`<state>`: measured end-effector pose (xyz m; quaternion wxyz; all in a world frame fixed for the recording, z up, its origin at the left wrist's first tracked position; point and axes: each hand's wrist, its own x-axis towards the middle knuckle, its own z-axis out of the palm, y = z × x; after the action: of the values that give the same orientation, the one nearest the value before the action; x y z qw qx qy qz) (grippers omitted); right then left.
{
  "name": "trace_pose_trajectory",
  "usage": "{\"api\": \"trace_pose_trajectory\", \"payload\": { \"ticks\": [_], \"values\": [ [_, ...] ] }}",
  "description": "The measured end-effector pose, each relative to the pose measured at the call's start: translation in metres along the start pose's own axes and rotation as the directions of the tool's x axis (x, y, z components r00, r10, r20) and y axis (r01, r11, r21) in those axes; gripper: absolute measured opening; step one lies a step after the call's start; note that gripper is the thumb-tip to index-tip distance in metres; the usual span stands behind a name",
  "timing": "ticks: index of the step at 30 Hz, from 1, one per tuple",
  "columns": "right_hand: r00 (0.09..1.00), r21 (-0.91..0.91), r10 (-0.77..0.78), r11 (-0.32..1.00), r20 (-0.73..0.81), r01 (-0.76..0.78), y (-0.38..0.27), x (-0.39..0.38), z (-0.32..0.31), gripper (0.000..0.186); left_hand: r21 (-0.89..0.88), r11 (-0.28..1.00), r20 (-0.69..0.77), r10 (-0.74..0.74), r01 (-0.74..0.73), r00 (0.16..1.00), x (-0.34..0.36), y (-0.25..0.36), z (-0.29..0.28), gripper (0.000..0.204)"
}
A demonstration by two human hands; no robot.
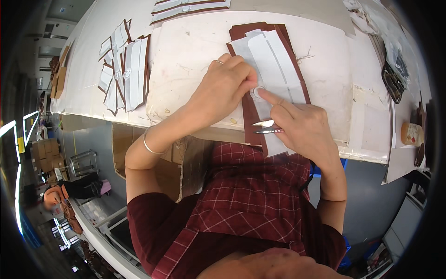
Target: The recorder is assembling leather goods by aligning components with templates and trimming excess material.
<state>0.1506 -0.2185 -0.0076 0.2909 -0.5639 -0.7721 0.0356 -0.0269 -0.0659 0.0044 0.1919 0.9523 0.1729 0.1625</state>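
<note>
A stack of brown pieces with a pale grey, slotted panel on top lies before me at a slant. My left hand pinches thumb and forefinger together above the panel's left edge; whatever is between the fingertips is too small to make out. Right beside that pinch, a small round clear or whitish disc sits on the panel. The index finger of my right hand presses at the disc's edge. Small scissors are tucked in that same hand, their silver blades apart and pointing left; their handles are hidden.
To the left lies a loose pile of grey panels with brown edges; similar panels lie at the far edge. A white board covers the worktable. Clear plastic and a small jar are at the right. An open carton stands below.
</note>
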Motion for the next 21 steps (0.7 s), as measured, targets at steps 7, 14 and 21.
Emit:
{"api": "trace_pose_trajectory", "payload": {
  "ticks": [7, 14, 21],
  "values": [
    [1.000, -0.002, 0.001, 1.000, 0.002, -0.001, 0.0009, -0.0008, 0.0008, 0.027, -0.458, 0.833, 0.003, -0.348, 0.311, 0.938, -0.0025, -0.0005, 0.0004, 0.008],
    [1.000, -0.007, 0.010, 1.000, 0.008, -0.010, 0.0006, -0.0014, -0.0003, 0.027, -0.239, 0.947, -0.018, -0.228, 0.217, 0.974, -0.0031, -0.0042, -0.0035, 0.009],
    [1.000, -0.010, 0.004, 1.000, -0.002, -0.004, 0.0003, -0.0001, 0.0014, 0.028, -0.201, 0.973, -0.035, -0.123, 0.114, 0.992, -0.0002, 0.0036, -0.0038, 0.012]
  ]
}}
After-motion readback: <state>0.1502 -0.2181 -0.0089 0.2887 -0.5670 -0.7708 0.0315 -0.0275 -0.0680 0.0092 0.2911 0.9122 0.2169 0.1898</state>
